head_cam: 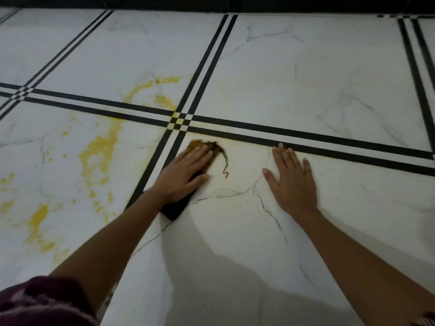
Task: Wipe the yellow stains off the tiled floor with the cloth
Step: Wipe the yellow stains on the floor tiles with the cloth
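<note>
My left hand [184,172] lies flat with straight fingers on a dark cloth [175,209], pressing it to the white tiled floor [306,90]. The cloth's far end [211,147] is stained brownish-yellow and a loose thread trails from it. Yellow stains [98,147] spread over the tile to the left of the cloth, with more yellow streaks [153,90] on the tile beyond the black lines and patches [37,222] near the left edge. My right hand [290,178] rests flat on the floor to the right, fingers spread, holding nothing.
Double black inlay lines [306,134] cross the marble-look tiles and meet in a small checkered square [180,121]. A dark wall base [211,2] runs along the far edge. A maroon sleeve [40,302] shows at the bottom left.
</note>
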